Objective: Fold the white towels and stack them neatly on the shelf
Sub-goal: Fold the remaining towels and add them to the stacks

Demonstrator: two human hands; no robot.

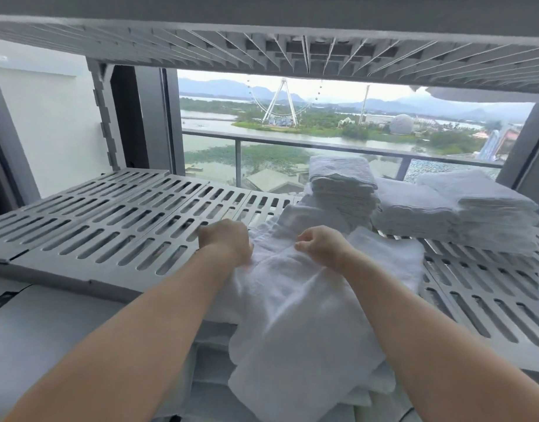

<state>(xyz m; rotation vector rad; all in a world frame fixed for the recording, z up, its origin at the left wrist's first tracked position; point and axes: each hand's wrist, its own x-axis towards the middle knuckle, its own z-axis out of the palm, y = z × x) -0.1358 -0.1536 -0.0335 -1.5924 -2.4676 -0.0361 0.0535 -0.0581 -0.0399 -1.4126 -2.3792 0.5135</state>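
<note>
Left hand point(225, 240), fingers hidden, on towel point(292, 315)

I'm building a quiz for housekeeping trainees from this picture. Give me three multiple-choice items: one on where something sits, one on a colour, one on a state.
1. Where on the shelf do the folded towel stacks sit?
A. the left half
B. the right part
C. the front left corner

2. What colour is the shelf?
A. grey
B. red
C. brown

3. How does the towel being handled lie?
A. rolled into a tube
B. laid on top of a stack
C. loose, draped over the shelf's front edge

Answers:
1 B: the stacks all stand right of the middle, and the left panels are bare.
2 A: the slotted panels are plain grey.
3 C: the left hand and right hand both grip it on the shelf, while its lower part hangs down past the front edge.
</note>
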